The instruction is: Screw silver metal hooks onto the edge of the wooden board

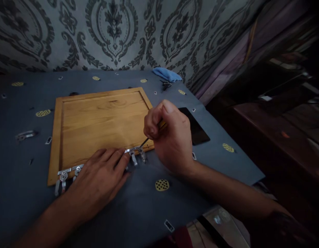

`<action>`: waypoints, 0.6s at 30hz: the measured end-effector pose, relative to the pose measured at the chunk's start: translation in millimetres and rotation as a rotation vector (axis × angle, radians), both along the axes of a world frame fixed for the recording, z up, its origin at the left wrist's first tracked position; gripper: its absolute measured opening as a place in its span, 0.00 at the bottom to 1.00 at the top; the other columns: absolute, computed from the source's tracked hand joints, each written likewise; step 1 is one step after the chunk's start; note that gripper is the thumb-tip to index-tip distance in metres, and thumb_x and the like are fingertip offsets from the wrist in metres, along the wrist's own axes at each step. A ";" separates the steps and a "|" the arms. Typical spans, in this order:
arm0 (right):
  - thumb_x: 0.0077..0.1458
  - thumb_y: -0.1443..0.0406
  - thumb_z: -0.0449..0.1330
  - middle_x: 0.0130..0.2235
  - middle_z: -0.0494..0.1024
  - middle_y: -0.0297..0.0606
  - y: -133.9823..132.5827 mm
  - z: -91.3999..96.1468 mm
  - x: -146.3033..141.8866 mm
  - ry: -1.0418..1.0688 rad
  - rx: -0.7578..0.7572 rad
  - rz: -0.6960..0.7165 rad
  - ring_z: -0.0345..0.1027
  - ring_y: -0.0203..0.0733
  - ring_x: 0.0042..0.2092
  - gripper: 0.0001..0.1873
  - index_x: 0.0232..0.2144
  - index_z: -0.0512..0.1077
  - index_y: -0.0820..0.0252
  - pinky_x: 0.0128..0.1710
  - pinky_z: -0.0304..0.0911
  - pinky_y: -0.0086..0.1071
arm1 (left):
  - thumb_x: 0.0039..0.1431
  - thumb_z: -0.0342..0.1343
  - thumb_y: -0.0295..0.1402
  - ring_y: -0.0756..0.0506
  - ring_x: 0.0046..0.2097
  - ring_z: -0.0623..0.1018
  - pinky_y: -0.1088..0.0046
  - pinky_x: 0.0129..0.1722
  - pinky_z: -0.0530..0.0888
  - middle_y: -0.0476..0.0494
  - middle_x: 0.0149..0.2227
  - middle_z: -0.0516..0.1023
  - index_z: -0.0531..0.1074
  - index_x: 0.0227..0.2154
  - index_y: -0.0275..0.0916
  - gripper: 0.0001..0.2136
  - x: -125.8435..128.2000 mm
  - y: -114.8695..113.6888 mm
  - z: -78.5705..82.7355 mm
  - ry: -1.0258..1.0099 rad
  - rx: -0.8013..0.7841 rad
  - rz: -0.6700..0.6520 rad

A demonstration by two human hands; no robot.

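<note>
A wooden cabinet door panel point(102, 124) with a raised frame lies flat. Metal hinges point(63, 174) line its near edge, their arms hanging over it. My left hand point(99, 175) lies over this edge, fingers bent and thumb tip against a hinge point(135, 151) toward the right; part of the row is hidden beneath the hand. In a closed fist, my right hand point(172, 137) grips a screwdriver point(144, 142), most of its handle covered. The thin shaft slants down to the right-hand hinge, its tip at or very near the metal. Small dark holes show in the wood nearby.
On the blue patterned table cover point(208, 182), a loose hinge piece point(25, 135) lies at left. A dark flat panel point(197, 127) sits beyond my right hand. A blue cloth point(167, 74) and a small black object point(166, 85) are near the patterned wall. The table's edge slopes away at right.
</note>
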State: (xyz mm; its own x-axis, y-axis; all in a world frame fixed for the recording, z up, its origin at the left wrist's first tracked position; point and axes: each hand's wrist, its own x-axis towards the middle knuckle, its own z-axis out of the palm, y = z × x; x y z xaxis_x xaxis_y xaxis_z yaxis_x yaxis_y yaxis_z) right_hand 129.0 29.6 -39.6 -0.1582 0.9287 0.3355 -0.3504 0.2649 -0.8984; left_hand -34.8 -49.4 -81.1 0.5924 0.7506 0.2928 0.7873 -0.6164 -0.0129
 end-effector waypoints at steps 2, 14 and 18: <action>0.61 0.50 0.61 0.18 0.54 0.25 0.4 0.0 -3.5 0.008 0.001 -0.008 0.45 0.31 0.20 0.27 0.19 0.57 0.56 0.19 0.47 0.29 | 0.70 0.45 0.31 0.36 0.45 0.80 0.55 0.45 0.76 0.31 0.46 0.81 0.74 0.48 0.31 0.15 0.0 0.1 0.3 0.006 -0.017 0.004; 0.58 0.42 0.61 0.16 0.46 0.23 0.1 3.7 -10.5 0.028 0.015 0.061 0.39 0.27 0.17 0.35 0.16 0.49 0.55 0.16 0.41 0.28 | 0.70 0.45 0.31 0.35 0.47 0.80 0.54 0.47 0.76 0.29 0.46 0.81 0.74 0.49 0.29 0.15 1.0 -0.5 0.9 0.001 -0.017 0.005; 0.57 0.43 0.62 0.16 0.45 0.22 -0.7 4.5 -10.0 0.064 0.019 0.086 0.38 0.26 0.17 0.36 0.15 0.48 0.56 0.16 0.40 0.27 | 0.70 0.45 0.31 0.35 0.47 0.81 0.54 0.47 0.76 0.29 0.46 0.81 0.74 0.49 0.29 0.15 1.1 -0.4 1.1 0.002 -0.018 0.006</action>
State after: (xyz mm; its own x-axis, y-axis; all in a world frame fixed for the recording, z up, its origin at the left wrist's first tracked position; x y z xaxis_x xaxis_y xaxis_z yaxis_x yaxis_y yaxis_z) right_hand 119.0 28.9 -35.1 -0.2152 0.9057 0.3652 -0.4290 0.2483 -0.8685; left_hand -33.6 -49.8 -80.0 0.5883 0.7592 0.2784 0.7911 -0.6117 -0.0035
